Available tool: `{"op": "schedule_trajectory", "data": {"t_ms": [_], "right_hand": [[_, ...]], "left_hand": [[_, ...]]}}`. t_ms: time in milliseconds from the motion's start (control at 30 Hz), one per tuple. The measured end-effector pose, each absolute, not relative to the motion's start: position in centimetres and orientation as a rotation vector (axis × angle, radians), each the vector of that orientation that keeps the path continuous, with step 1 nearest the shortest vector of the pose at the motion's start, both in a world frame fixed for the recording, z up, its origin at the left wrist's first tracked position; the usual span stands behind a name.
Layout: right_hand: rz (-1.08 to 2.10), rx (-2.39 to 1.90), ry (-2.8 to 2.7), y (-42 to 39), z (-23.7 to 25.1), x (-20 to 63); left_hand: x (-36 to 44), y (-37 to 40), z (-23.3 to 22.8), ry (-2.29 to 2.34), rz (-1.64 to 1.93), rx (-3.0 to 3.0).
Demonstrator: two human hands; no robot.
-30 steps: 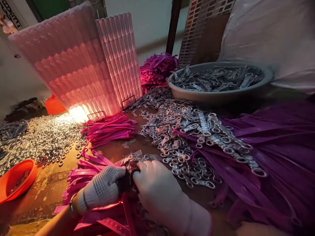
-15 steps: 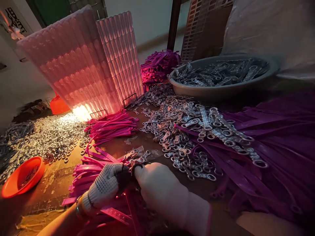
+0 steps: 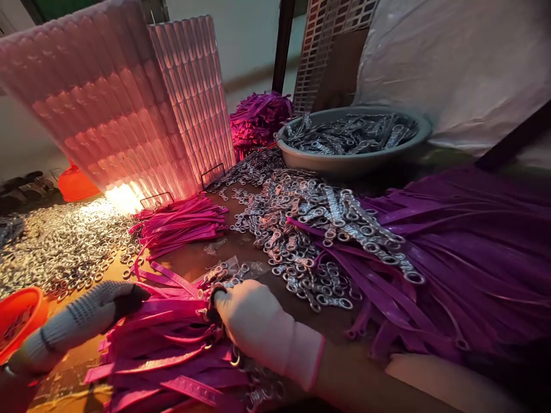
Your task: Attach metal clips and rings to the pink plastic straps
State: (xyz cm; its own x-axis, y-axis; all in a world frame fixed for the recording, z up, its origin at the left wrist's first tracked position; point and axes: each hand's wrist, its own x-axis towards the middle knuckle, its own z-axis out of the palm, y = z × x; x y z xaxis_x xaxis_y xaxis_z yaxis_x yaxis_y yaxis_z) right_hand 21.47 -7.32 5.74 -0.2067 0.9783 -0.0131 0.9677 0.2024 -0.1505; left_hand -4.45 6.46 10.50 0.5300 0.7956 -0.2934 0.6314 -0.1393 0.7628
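Observation:
My right hand [image 3: 249,312], in a white glove with dark fingertips, is closed at the right ends of a pile of pink straps [image 3: 172,344]. It pinches the metal-fitted end of a pink strap; the fingers partly hide the grip. My left hand [image 3: 97,307], in a dotted glove with dark fingertips, is at the left side of the pile. Its fingers are pressed together over the straps, and what lies between them is hidden. Small metal links with ring ends [image 3: 221,275] lie just beyond my right hand, and more show below it.
A heap of metal links [image 3: 297,212] and purple straps [image 3: 447,269] spread to the right. Behind stands a grey basin [image 3: 357,163] of metal pieces. Ribbed clear trays [image 3: 107,97] stand upright at the left, near a bundle of pink straps [image 3: 185,221] and an orange bowl [image 3: 37,304].
My left hand has moved left, away from my right hand, to the far side of the pink straps. My right hand stays near the strap ends. The view has shifted right.

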Motion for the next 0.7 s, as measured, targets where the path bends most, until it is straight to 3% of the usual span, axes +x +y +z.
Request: {"op": "schedule_trajectory", "data": {"t_ms": [167, 433, 700], "right_hand": [[0.029, -2.138, -2.241, -4.2, 5.4, 25.2], [-0.059, -2.560, -2.124, -0.3, 2.3, 33.7], [-0.034, -2.600, -1.986, -0.9, 2.7, 33.1]], "left_hand": [[-2.4, 7.3, 5.3, 1.224, 0.592, 1.675], [4.4, 4.9, 4.8, 0.765, 0.335, 0.671], [5.8, 3.9, 5.3, 0.851, 0.260, 0.850]]}}
